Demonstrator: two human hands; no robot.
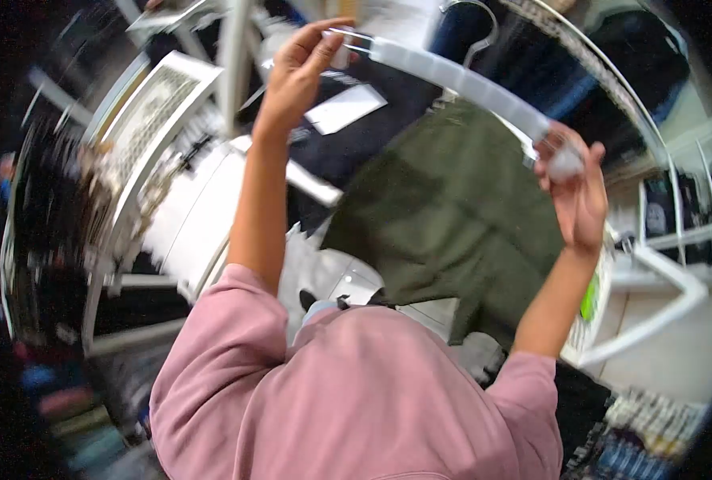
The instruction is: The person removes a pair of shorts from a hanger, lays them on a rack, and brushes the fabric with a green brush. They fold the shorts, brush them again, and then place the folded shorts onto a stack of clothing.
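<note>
A long strip of translucent white pieces (460,80) stretches between my two hands. My left hand (308,60) pinches the thin looped end of the strip at the upper left. At the strip's other end, my right hand (572,176) is closed around a whitish, blurred part of it. Below the strip a dark green garment (452,200) hangs down in front of me, with a metal hanger hook (484,40) standing above and behind the strip. Where the garment meets its hanger is partly hidden behind the strip.
On the left stand a white rack frame (132,184) and a white surface (200,208). A white card (346,109) lies on dark cloth ahead. White shelving (676,280) is at the right, and folded clothes (644,440) are at the lower right.
</note>
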